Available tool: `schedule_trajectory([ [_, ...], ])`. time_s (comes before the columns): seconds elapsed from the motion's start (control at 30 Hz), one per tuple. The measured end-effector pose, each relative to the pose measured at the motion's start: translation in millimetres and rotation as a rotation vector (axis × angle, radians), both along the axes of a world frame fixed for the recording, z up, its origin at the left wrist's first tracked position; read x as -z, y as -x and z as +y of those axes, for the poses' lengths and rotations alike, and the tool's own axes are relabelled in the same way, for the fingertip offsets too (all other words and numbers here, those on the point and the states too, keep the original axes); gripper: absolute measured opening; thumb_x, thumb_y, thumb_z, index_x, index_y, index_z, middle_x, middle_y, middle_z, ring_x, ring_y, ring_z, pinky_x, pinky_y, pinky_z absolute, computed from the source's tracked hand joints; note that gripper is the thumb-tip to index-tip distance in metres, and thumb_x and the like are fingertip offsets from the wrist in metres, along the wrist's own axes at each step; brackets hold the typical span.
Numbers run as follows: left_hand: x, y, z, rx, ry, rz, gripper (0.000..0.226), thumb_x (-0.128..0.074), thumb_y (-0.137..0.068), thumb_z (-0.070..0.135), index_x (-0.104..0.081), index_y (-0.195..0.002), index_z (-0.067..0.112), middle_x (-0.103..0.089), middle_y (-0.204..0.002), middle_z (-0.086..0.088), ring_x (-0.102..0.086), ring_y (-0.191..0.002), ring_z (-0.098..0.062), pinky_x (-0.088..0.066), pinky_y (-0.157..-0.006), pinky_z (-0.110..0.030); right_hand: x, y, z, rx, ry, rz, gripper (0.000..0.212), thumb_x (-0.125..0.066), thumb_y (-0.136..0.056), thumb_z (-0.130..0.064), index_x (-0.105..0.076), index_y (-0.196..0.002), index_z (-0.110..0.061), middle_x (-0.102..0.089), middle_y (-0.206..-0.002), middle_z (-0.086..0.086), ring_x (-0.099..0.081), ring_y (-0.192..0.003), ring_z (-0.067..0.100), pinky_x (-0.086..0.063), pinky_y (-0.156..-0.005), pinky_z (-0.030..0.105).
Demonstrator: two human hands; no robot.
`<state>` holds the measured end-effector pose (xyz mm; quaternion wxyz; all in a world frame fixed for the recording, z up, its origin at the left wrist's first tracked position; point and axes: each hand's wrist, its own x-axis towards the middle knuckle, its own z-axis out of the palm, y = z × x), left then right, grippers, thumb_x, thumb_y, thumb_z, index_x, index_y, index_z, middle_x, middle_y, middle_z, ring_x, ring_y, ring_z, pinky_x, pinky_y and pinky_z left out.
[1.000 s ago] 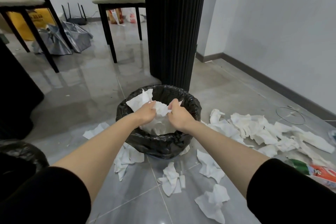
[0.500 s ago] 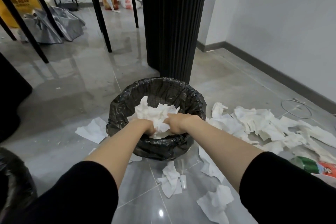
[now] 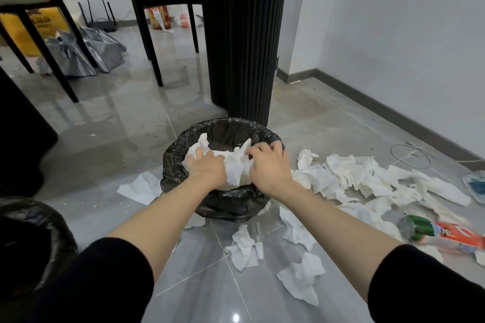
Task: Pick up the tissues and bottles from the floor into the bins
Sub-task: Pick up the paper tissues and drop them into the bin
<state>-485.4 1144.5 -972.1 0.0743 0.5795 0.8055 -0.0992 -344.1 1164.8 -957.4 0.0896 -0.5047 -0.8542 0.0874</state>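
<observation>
My left hand [image 3: 207, 168] and right hand [image 3: 268, 169], fingers [image 3: 262, 148] splayed, press the tissue wad [image 3: 234, 169] between them down into the black-lined bin [image 3: 228, 124].

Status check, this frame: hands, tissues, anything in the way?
Left hand, grip unclear, and right hand, spread, on tissue wad inside black bin. Loose tissues and bottle on floor. Nothing blocking.

Plain black sleeves are worn: L sleeve [image 3: 86, 280] & R sleeve [image 3: 425, 286]. Cuffs [image 3: 126, 249] are seen near the elbows; 2 forearms [image 3: 328, 212], L hand [image 3: 207, 168] & R hand [image 3: 267, 165] are left bare.
</observation>
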Motion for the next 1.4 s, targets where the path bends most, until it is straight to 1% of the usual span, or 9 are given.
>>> schedule_trajectory([
  [0.17, -13.0, -19.6, -34.3, -0.02, -0.361, -0.126, 0.042, -0.04, -0.095, 0.016, -0.042, -0.137, 0.019, -0.049, -0.132, -0.006, -0.036, -0.124, -0.027, -0.032, -0.099, -0.038, 1.7, -28.5, -38.1, 0.065, -0.08, 0.18, 0.042, -0.045, -0.088, -0.011, -0.051, -0.127, -0.024, -0.045, -0.13, -0.005, -0.034, -0.116, 0.021, -0.031, -0.095, 0.03],
  [0.43, -33.7, -70.3, -77.6, -0.049, -0.595, -0.345, 0.038, -0.036, -0.096, 0.013, -0.046, -0.132, 0.017, -0.053, -0.127, -0.006, -0.045, -0.118, -0.027, -0.044, -0.092, -0.04, 8.6, -69.8, -77.3, 0.317, 0.049, 0.289, 0.032, -0.045, -0.088, -0.01, -0.054, -0.116, -0.02, -0.052, -0.123, 0.0, -0.041, -0.116, 0.023, -0.035, -0.095, 0.034],
  [0.57, -23.9, -96.8, -102.6, 0.066, -0.686, -0.323, 0.029, -0.04, -0.094, 0.014, -0.05, -0.122, 0.015, -0.049, -0.115, -0.004, -0.05, -0.101, -0.022, -0.046, -0.073, -0.033, 20.0, -90.5, -91.2, 0.359, 0.154, 0.273, 0.032, -0.046, -0.086, -0.01, -0.054, -0.116, -0.017, -0.053, -0.123, 0.003, -0.045, -0.116, 0.025, -0.038, -0.096, 0.037],
  [0.67, -6.4, -112.3, -116.6, 0.085, -0.654, -0.349, 0.022, -0.041, -0.094, 0.014, -0.05, -0.114, 0.014, -0.046, -0.11, -0.002, -0.05, -0.098, -0.02, -0.043, -0.067, -0.031, 31.1, -104.9, -98.0, 0.394, 0.221, 0.284, 0.03, -0.048, -0.085, -0.01, -0.054, -0.114, -0.017, -0.055, -0.122, 0.002, -0.045, -0.117, 0.023, -0.042, -0.095, 0.039],
  [0.8, 30.0, -125.0, -125.8, 0.087, -0.533, -0.364, 0.018, -0.041, -0.094, 0.016, -0.05, -0.11, 0.015, -0.045, -0.11, -0.003, -0.048, -0.102, -0.021, -0.048, -0.073, -0.037, 46.6, -120.9, -103.0, 0.405, 0.273, 0.263, 0.032, -0.048, -0.086, -0.011, -0.054, -0.117, -0.018, -0.056, -0.122, 0.002, -0.048, -0.116, 0.023, -0.043, -0.095, 0.039],
  [0.97, 85.6, -139.7, -119.0, -0.137, -0.315, -0.543, 0.025, -0.043, -0.093, 0.017, -0.05, -0.117, 0.014, -0.048, -0.123, -0.008, -0.05, -0.112, -0.027, -0.045, -0.09, -0.041, 75.3, -132.0, -104.9, 0.388, 0.342, 0.251, 0.032, -0.047, -0.086, -0.009, -0.054, -0.117, -0.015, -0.056, -0.122, 0.005, -0.05, -0.115, 0.024, -0.044, -0.094, 0.038],
  [1.13, 129.8, -149.2, -108.4, -0.298, -0.13, -0.626, 0.036, -0.04, -0.096, 0.021, -0.042, -0.131, 0.015, -0.041, -0.136, -0.01, -0.048, -0.12, -0.03, -0.041, -0.096, -0.039, 104.2, -135.1, -102.2, 0.363, 0.377, 0.224, 0.034, -0.046, -0.085, -0.009, -0.054, -0.117, -0.016, -0.056, -0.122, 0.006, -0.05, -0.117, 0.023, -0.044, -0.095, 0.04],
  [1.3, 156.1, -143.0, -93.8, -0.373, -0.112, -0.621, 0.046, -0.043, -0.095, 0.02, -0.033, -0.14, 0.016, -0.033, -0.142, -0.011, -0.044, -0.124, -0.033, -0.039, -0.096, -0.04, 128.6, -140.5, -96.0, 0.367, 0.419, 0.216, 0.035, -0.045, -0.086, -0.008, -0.054, -0.118, -0.015, -0.056, -0.123, 0.005, -0.052, -0.113, 0.024, -0.045, -0.093, 0.041],
  [1.4, 161.8, -133.5, -82.4, -0.413, -0.133, -0.616, 0.047, -0.048, -0.093, 0.025, -0.035, -0.138, 0.019, -0.038, -0.139, -0.012, -0.044, -0.124, -0.033, -0.038, -0.098, -0.041, 135.8, -145.2, -91.8, 0.398, 0.436, 0.241, 0.034, -0.044, -0.086, -0.006, -0.054, -0.118, -0.015, -0.054, -0.125, 0.004, -0.052, -0.112, 0.023, -0.044, -0.093, 0.04],
])
